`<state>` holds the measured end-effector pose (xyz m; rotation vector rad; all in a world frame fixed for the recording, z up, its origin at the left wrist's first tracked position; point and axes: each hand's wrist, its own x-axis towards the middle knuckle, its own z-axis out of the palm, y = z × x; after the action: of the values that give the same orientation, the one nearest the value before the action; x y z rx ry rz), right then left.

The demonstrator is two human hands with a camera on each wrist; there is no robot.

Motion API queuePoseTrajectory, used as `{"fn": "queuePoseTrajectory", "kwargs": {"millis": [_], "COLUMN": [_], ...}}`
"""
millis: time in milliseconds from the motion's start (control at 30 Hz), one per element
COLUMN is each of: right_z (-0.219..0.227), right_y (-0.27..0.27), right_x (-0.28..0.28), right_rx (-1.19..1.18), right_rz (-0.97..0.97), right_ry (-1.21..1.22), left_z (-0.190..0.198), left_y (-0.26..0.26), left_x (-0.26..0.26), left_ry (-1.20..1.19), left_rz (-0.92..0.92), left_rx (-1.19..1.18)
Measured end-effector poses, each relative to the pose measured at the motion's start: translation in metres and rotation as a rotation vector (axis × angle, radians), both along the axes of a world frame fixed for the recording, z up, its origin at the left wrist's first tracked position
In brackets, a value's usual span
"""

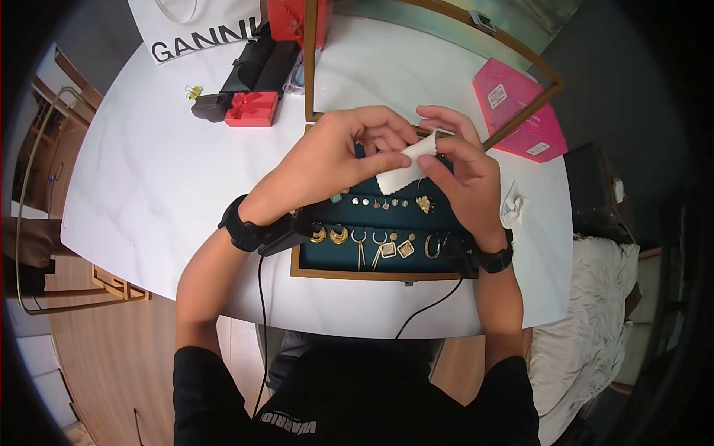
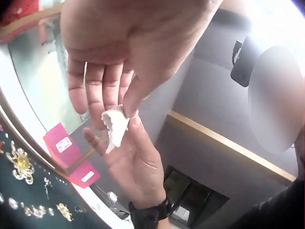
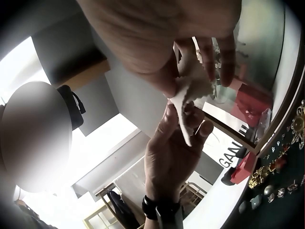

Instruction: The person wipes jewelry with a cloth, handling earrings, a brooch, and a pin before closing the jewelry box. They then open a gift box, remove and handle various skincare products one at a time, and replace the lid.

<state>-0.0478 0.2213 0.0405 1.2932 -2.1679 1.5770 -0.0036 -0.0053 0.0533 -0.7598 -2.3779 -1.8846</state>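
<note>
A small white cloth (image 1: 403, 169) with a zigzag-cut edge is folded over between both hands, above an open jewelry box (image 1: 357, 274). My left hand (image 1: 327, 152) pinches it between thumb and fingers from one side. From the other side, the right hand (image 1: 474, 186) holds it with thumb and fingertips. In the right wrist view the folded cloth (image 3: 183, 102) hangs down in a point; whether anything lies inside the fold I cannot tell. Below, on dark green lining, sit gold hoop earrings (image 1: 338, 235), square drop earrings (image 1: 405, 248), several studs (image 1: 364, 201) and a flower-shaped gold piece (image 1: 425, 204).
The box's glass lid frame (image 1: 310, 59) stands raised behind the hands. A pink box (image 1: 513, 108) lies at the right, near a crumpled white scrap (image 1: 513, 204). At the back left are a white paper bag (image 1: 197, 33), black cases (image 1: 260, 67) and a red gift box (image 1: 253, 109).
</note>
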Motion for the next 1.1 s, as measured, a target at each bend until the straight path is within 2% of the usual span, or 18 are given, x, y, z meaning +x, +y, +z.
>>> {"fn": "queuePoseTrajectory", "kwargs": {"millis": [33,100,233,300,367,433,567,600,667,733,767,833,867,900,967,1000,1033,1100], "right_z": [-0.002,-0.005,-0.007,-0.006,-0.002,0.002,-0.006,-0.010,-0.013,-0.007,-0.011,-0.019,-0.020,-0.017,-0.016,-0.021,-0.022,-0.021], "right_y": [-0.001,-0.004,-0.003,-0.001,-0.007,-0.011,-0.013,-0.012,-0.008,-0.010,-0.008,-0.004,-0.003,-0.007,-0.017,-0.029,-0.040,-0.060], "right_x": [0.000,0.000,0.011,0.013,0.017,0.019,0.021,0.020,0.017,0.020,0.015,0.002,-0.001,-0.007,-0.020,-0.023,-0.029,-0.041], "right_rx": [0.001,-0.106,-0.127,0.152,0.145,0.139,0.203,0.187,0.203,0.219,0.227,0.190,0.178,0.190,0.358,0.391,0.405,0.556], "right_rz": [0.000,0.061,-0.001,-0.181,-0.170,-0.158,-0.257,-0.294,-0.287,-0.267,-0.252,-0.306,-0.297,-0.287,-0.159,-0.153,-0.148,0.017], "right_ry": [-0.002,-0.130,-0.217,0.220,0.283,0.346,0.454,0.475,0.443,0.323,0.324,0.280,0.167,0.166,0.194,0.157,0.154,0.242], "left_z": [-0.002,-0.005,-0.008,-0.013,-0.016,-0.014,-0.004,-0.005,-0.008,-0.009,-0.009,-0.001,-0.003,-0.003,0.000,0.002,0.006,0.015], "left_y": [0.003,0.005,0.009,0.016,0.019,0.021,0.030,0.033,0.038,0.041,0.041,0.039,0.038,0.038,0.042,0.046,0.053,0.066], "left_x": [-0.001,-0.001,-0.001,0.000,0.003,0.007,0.025,0.030,0.037,0.042,0.045,0.053,0.057,0.057,0.055,0.055,0.057,0.062], "left_ry": [-0.082,-0.136,-0.262,-0.216,-0.169,0.007,-0.013,0.072,0.151,0.280,0.275,0.258,0.335,0.327,0.444,0.476,0.470,0.597], "left_rz": [-0.004,-0.024,-0.034,0.035,0.104,0.218,0.240,0.244,0.265,0.314,0.328,0.201,0.170,0.179,0.018,-0.053,-0.048,-0.234], "left_rx": [0.118,0.208,0.420,0.402,0.384,0.212,0.100,0.021,-0.053,-0.382,-0.374,-0.683,-0.718,-0.707,-0.695,-0.649,-0.636,-0.542]}}
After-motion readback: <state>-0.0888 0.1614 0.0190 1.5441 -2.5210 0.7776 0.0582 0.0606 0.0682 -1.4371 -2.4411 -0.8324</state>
